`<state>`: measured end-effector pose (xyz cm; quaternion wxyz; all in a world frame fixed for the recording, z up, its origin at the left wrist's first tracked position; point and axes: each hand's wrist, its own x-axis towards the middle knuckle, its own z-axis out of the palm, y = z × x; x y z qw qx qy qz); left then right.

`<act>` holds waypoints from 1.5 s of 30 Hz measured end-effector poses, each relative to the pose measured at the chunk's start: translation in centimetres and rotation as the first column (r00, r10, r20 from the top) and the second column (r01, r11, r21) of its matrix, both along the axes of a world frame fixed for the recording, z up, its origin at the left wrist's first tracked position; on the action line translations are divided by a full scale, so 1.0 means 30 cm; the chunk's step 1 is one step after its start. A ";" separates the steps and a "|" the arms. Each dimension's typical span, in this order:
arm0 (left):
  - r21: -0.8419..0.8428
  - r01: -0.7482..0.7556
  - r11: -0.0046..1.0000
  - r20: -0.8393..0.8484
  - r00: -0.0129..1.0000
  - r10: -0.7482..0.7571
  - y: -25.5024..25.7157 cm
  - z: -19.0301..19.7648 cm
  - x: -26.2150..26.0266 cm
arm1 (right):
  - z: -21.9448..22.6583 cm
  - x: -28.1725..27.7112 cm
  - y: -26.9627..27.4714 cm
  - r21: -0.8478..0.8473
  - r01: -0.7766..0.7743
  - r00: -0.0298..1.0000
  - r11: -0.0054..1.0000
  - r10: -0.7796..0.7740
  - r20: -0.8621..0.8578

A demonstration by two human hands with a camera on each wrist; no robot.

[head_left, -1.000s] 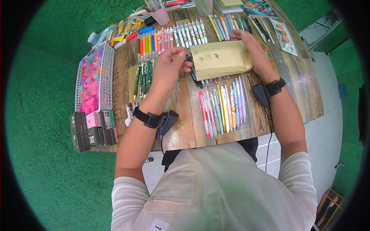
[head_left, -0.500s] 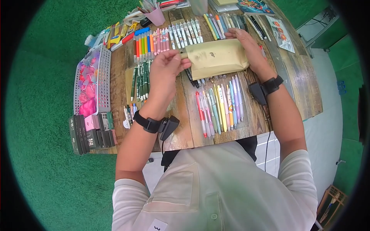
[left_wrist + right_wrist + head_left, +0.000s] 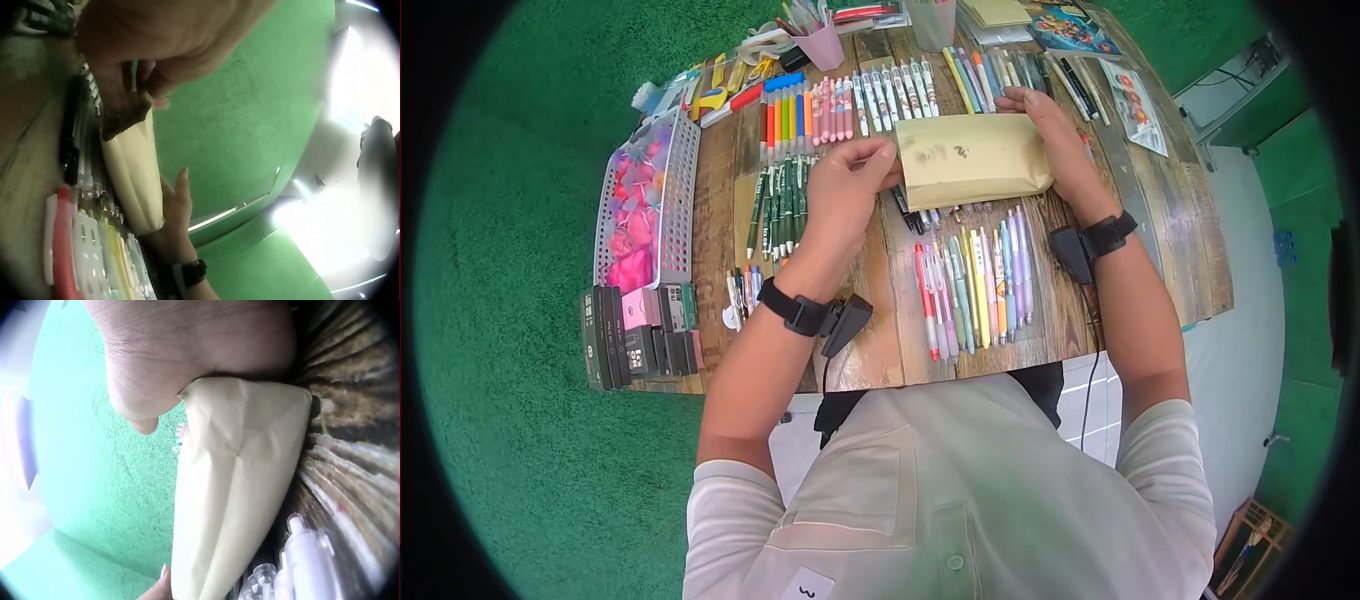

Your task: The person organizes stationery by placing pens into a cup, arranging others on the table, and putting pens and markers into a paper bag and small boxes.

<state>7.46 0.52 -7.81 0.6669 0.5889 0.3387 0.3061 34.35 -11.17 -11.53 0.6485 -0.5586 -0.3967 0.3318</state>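
A tan paper bag (image 3: pixel 972 158) lies on its side above the rows of pens, its serrated mouth toward my left hand (image 3: pixel 845 187). At that mouth, the thumb and fingers of my left hand (image 3: pixel 156 37) pinch the edge, with the fingertips partly hidden. My right hand (image 3: pixel 1064 150) rests against the closed end, fingers fairly straight. The right wrist view shows the palm of my right hand (image 3: pixel 200 350) touching the end of the bag (image 3: pixel 237 462). Black pens (image 3: pixel 909 212) lie partly under the bag's mouth.
Colourful pens (image 3: pixel 975 290) lie in front of the bag, green pens (image 3: pixel 776 210) to the left, and markers (image 3: pixel 785 115) and white pens (image 3: pixel 895 90) behind. A basket (image 3: pixel 674 200) and small boxes (image 3: pixel 608 335) line the left edge; a pink cup (image 3: pixel 820 50) stands at the back.
The black object between my left fingers and the bag's mouth a second ago is out of sight. My left fingers are now right at the mouth; my right hand still touches the other end.
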 end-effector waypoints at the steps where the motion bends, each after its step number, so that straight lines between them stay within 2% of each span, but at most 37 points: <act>1: 0.000 -0.001 1.000 0.002 1.000 0.001 -0.011 0.014 -0.012 | 0.006 -0.003 -0.001 -0.003 0.007 1.000 1.000 -0.007 0.010; 3: 0.117 -0.089 0.989 -0.166 0.980 0.107 -0.041 0.051 -0.040 | 0.026 -0.007 -0.010 -0.008 0.016 1.000 1.000 -0.016 0.025; 4: 0.115 -0.086 0.990 -0.161 0.981 0.104 -0.052 0.072 -0.060 | 0.052 -0.017 -0.019 -0.059 0.054 0.991 0.997 -0.046 0.124; 5: -0.046 -0.047 0.998 -0.149 0.988 0.039 -0.062 0.094 -0.086 | 0.073 -0.020 -0.025 -0.107 0.096 0.972 0.990 -0.070 0.223; 6: -0.205 -0.003 0.979 -0.128 0.991 -0.024 -0.078 0.109 -0.108 | 0.083 -0.018 -0.027 -0.109 0.099 0.971 0.989 -0.072 0.228; 7: -0.208 0.000 0.978 -0.123 0.992 -0.026 -0.100 0.115 -0.126 | 0.093 -0.014 -0.029 -0.116 0.125 0.929 0.985 -0.075 0.364; 8: -0.390 0.098 0.916 0.003 0.994 -0.105 -0.124 0.120 -0.143 | 0.102 -0.009 -0.032 -0.119 0.151 0.867 0.981 -0.074 0.492; 9: -0.543 0.209 0.813 0.140 0.977 -0.158 -0.143 0.126 -0.154 | 0.115 -0.005 -0.036 -0.121 0.153 0.865 0.981 -0.074 0.496; 10: -0.544 0.210 0.813 0.144 0.977 -0.157 -0.170 0.135 -0.147 | 0.129 -0.002 -0.039 -0.161 0.170 0.808 0.972 -0.044 0.588; 11: -0.620 0.256 0.742 0.201 0.965 -0.165 -0.207 0.145 -0.124 | 0.140 0.001 -0.037 -0.197 0.189 0.740 0.962 -0.007 0.673; 12: -0.685 0.303 0.663 0.260 0.951 -0.165 -0.237 0.149 -0.099 | 0.143 0.003 -0.033 -0.195 0.185 0.736 0.963 -0.004 0.677; 13: -0.683 0.303 0.665 0.266 0.951 -0.160 -0.254 0.143 -0.074 | 0.143 0.006 -0.028 -0.195 0.180 0.662 0.964 0.028 0.749; 14: -0.717 0.305 0.627 0.291 0.948 -0.129 -0.264 0.130 -0.046 | 0.149 0.004 -0.024 -0.196 0.176 0.581 0.965 0.058 0.812; 15: -0.749 0.310 0.586 0.315 0.944 -0.097 -0.269 0.117 -0.021 | 0.164 0.004 -0.019 -0.195 0.172 0.576 0.966 0.062 0.815; 16: -0.748 0.312 0.586 0.320 0.943 -0.093 -0.267 0.102 0.004 | 0.192 -0.003 -0.013 -0.290 0.148 0.547 0.946 0.166 0.820; 17: -0.790 0.270 0.551 0.309 0.951 -0.022 -0.262 0.086 0.029 | 0.210 -0.005 -0.009 -0.383 0.130 0.515 0.915 0.268 0.814; 18: -0.829 0.229 0.510 0.294 0.955 0.048 -0.262 0.071 0.046 | 0.214 0.002 0.000 -0.382 0.130 0.510 0.915 0.269 0.817; 22: -0.802 0.255 0.540 0.344 0.936 0.070 -0.287 0.041 0.066 | 0.230 0.039 0.036 -0.528 0.042 0.545 0.848 0.423 0.724; 25: -0.797 0.197 0.571 0.295 0.952 0.083 -0.310 0.056 0.072 | 0.228 0.068 0.058 -0.606 -0.045 0.537 0.794 0.530 0.656; 28: -0.814 0.257 0.521 0.344 0.936 0.075 -0.283 0.032 0.081 | 0.227 0.086 0.064 -0.655 -0.141 0.525 0.743 0.617 0.587; 29: -0.813 0.249 0.527 0.345 0.934 0.090 -0.284 0.037 0.083 | 0.243 0.075 0.057 -0.674 -0.172 0.532 0.719 0.643 0.550; 30: -0.764 0.282 0.581 0.371 0.928 0.036 -0.285 0.041 0.083 | 0.263 0.063 0.052 -0.702 -0.187 0.578 0.688 0.655 0.488; 31: -0.711 0.311 0.631 0.389 0.921 -0.016 -0.286 0.049 0.082 | 0.262 0.062 0.050 -0.701 -0.201 0.564 0.684 0.666 0.488; 33: -0.734 0.276 0.620 0.363 0.932 0.014 -0.295 0.064 0.088 | 0.249 0.078 0.043 -0.681 -0.285 0.616 0.675 0.673 0.410; 35: -0.701 0.237 0.672 0.304 0.952 -0.018 -0.302 0.062 0.097 | 0.243 0.075 0.025 -0.661 -0.311 0.643 0.683 0.663 0.383; 37: -0.699 0.240 0.674 0.301 0.953 -0.027 -0.302 0.064 0.103 | 0.228 0.090 0.003 -0.568 -0.352 0.725 0.744 0.601 0.337; 39: -0.688 0.190 0.700 0.267 0.964 0.000 -0.312 0.069 0.109 | 0.216 0.108 -0.008 -0.577 -0.359 0.753 0.734 0.593 0.286; 43: -0.668 0.219 0.711 0.278 0.960 -0.034 -0.302 0.067 0.132 | 0.250 0.079 -0.057 -0.548 -0.359 0.838 0.755 0.519 0.166; 45: -0.576 0.166 0.800 0.218 0.975 -0.046 -0.299 0.082 0.139 | 0.223 0.099 -0.075 -0.523 -0.333 0.851 0.785 0.489 0.192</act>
